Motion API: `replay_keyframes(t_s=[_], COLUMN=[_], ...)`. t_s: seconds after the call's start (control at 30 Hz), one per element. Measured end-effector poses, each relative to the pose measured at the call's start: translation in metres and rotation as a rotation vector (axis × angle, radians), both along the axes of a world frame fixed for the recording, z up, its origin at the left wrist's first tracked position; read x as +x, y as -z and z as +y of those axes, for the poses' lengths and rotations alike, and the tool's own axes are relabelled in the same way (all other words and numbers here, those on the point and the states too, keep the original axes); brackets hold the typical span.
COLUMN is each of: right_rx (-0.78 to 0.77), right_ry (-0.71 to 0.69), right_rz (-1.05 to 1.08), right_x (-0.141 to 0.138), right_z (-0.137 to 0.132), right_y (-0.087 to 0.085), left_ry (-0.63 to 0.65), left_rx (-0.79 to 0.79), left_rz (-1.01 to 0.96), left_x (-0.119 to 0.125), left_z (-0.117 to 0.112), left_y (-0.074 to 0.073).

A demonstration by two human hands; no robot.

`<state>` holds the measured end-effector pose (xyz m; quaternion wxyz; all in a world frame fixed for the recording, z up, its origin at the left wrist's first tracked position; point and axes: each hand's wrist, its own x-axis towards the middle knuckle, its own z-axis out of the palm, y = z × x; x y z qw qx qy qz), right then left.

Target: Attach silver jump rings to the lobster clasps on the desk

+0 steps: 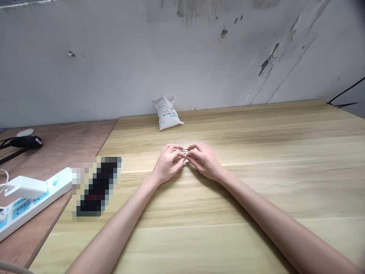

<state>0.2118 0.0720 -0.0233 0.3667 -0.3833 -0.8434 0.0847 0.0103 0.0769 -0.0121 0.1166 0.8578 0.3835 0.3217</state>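
Head view: a small, silvery, metallic-looking linked piece point(185, 152) sits between the fingertips of a bare left hand point(167, 163) and right hand point(207, 161), both pinching it over a pale wood-grain tabletop point(176, 232). Beyond, a crumpled white pouch point(169, 114) bears dark print and a blue patch, too small to read.

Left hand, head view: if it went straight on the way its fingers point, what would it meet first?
The left hand would first meet the small shiny item at its fingertips, then apparently the right hand just beyond; the fingers crowd together, so depth is unclear.
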Motion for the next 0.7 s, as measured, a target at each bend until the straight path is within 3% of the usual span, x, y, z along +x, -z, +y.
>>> replay_keyframes(t_s=[0.3,0.47,0.7], right_rx=[0.020,-0.063,-0.208], right_ry=[0.023,-0.020,-0.117], right_rz=[0.104,0.134,0.058], right_x=[-0.002,-0.006,-0.005], right_z=[-0.003,-0.007,-0.009], right_y=[-0.005,-0.009,-0.012], left_ry=[-0.045,-0.051,-0.026], left_rx=[-0.002,-0.007,0.123], left_rz=[-0.061,-0.090,0.114], left_x=[0.001,0.001,0.006], left_z=[-0.004,-0.006,-0.010], left_y=[-0.004,-0.005,-0.004])
